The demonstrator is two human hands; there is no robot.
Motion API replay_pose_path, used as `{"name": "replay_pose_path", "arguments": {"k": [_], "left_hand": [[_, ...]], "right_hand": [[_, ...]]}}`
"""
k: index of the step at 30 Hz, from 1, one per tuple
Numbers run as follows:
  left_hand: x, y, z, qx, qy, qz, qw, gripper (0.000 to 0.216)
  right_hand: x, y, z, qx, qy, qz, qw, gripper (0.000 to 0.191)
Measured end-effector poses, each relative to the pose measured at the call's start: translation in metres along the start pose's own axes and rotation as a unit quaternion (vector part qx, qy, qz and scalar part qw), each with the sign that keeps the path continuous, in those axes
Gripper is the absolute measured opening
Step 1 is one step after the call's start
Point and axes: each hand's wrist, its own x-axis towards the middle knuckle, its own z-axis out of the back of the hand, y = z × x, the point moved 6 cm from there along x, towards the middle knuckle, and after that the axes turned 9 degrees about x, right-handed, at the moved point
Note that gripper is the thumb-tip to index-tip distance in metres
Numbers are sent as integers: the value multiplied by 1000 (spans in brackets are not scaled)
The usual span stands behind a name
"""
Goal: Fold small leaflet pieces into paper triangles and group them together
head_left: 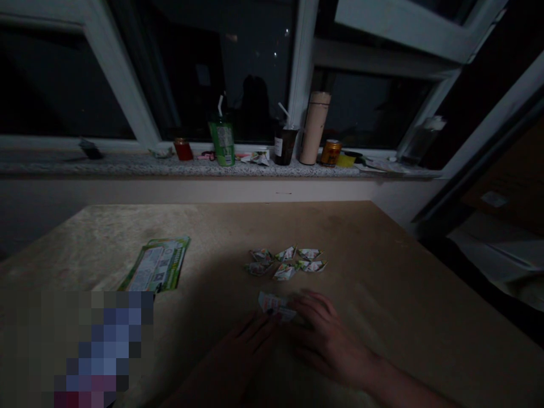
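A small piece of folded printed paper [272, 303] lies on the tabletop between my two hands. My left hand [253, 340] has its fingertips pressed on the paper's lower edge. From the right, my right hand [321, 331] grips the paper's right end with bent fingers; the thumb is hard to see in the dim light. Just beyond stand several small folded paper pieces [285, 272], boat-like in shape, in two rough rows. To the left lies a stack of green and white printed leaflets [157, 263].
Dim table [361, 238] against a window wall. Its stone sill [250, 170] carries a green cup with a straw [222, 141], a dark cup [285, 141], a pink flask [315, 127], a gold can [330, 153] and a red jar [183, 149]. Pixelation covers the lower left.
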Motion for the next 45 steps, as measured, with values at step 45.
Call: {"name": "replay_pose_path", "arguments": {"k": [45], "left_hand": [[4, 2, -5, -3, 27, -11, 1000, 96]], "right_hand": [[-3, -6, 8, -88, -105, -49, 989, 19]]}}
